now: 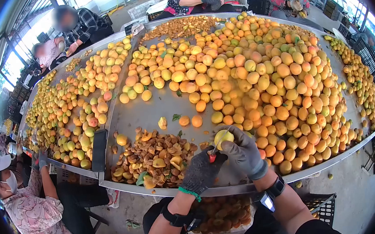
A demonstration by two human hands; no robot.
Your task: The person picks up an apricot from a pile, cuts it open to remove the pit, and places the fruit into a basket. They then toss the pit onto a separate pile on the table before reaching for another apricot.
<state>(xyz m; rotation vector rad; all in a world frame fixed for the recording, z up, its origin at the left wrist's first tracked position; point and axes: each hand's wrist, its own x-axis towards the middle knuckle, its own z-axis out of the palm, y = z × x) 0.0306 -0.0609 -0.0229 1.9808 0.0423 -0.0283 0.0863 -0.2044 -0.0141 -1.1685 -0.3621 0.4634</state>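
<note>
My right hand, in a grey glove, is closed around a yellow apricot above the front edge of the metal table. Close beside it, my left hand wears a dark glove with a green cuff. It grips a small knife by its red handle, and the thin blade reaches up to the fruit. Left of my hands lies a heap of brown pits and apricot scraps. A large pile of whole apricots spreads to the right and back.
A black phone-like slab leans on the divider at left. Below the table edge, a container holds cut apricots between my legs. A person sits at left; others work along the far side. A black crate stands on the floor at right.
</note>
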